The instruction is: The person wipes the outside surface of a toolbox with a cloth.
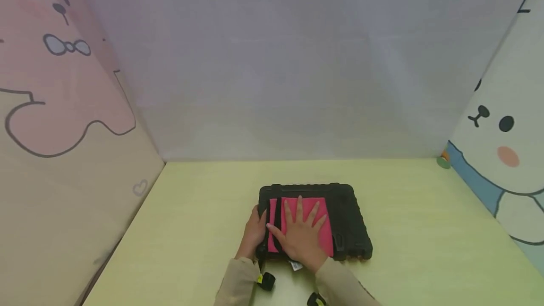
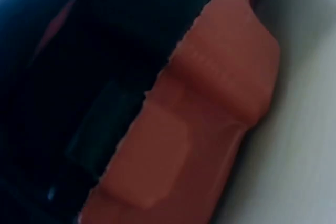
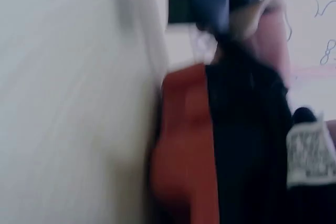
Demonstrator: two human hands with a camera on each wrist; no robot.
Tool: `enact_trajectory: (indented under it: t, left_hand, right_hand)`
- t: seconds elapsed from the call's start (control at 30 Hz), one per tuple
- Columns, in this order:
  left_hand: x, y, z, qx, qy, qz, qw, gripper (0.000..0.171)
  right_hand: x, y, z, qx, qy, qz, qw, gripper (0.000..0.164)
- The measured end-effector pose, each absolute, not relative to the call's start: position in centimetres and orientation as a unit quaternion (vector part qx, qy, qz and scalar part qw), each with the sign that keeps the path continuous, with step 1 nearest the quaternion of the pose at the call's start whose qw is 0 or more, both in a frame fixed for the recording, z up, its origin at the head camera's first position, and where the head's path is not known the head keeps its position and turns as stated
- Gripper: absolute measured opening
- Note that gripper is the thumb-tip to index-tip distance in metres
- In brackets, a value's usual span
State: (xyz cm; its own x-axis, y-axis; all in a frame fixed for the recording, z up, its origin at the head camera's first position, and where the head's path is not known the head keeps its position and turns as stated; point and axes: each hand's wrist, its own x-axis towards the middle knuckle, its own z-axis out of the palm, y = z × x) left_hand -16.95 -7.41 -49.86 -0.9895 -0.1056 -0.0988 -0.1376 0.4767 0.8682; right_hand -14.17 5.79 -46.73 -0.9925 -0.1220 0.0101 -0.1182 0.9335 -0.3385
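A black hard case with a ribbed edge lies flat on the table. Its lower half is orange-red, as the orange side in the left wrist view shows. On its lid sits a flat pink fabric piece with a black band down its left part. My left hand grips the case's left edge, most of its fingers hidden. Palm down with fingers spread, my right hand presses on the pink piece. A white printed tag hangs at the case's near side.
The pale yellow table reaches back to a plain light wall. Cartoon-printed panels stand on both sides. Small black wrist devices hang under the forearms.
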Motion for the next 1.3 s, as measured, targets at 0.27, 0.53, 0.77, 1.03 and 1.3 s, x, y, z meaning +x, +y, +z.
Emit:
enact_trajectory:
  t: [0.27,0.53,0.77,1.03,1.3]
  left_hand:
    - [-17.0,-7.5,-50.1,-0.064,0.856,0.512,0.020,0.048]
    - [-17.0,-7.2,-49.9,-0.077,0.847,0.525,0.030,0.061]
    - [-17.7,-7.2,-49.4,-0.089,0.848,0.521,0.044,0.064]
    - [-17.2,-6.6,-49.4,-0.090,0.842,0.530,0.039,0.062]
    - [-17.0,-6.9,-49.3,-0.050,0.840,0.540,0.004,0.045]
  right_hand:
    - [-14.1,5.5,-47.2,-0.059,0.983,-0.174,-0.014,0.082]
    - [-14.5,11.6,-46.7,-0.039,0.987,-0.153,-0.022,0.077]
    - [-14.9,16.8,-45.9,-0.001,0.988,-0.153,-0.016,0.081]
    - [-14.5,14.3,-46.6,-0.015,0.986,-0.159,-0.039,0.090]
    - [-14.7,7.6,-46.4,-0.023,0.981,-0.189,-0.044,0.092]
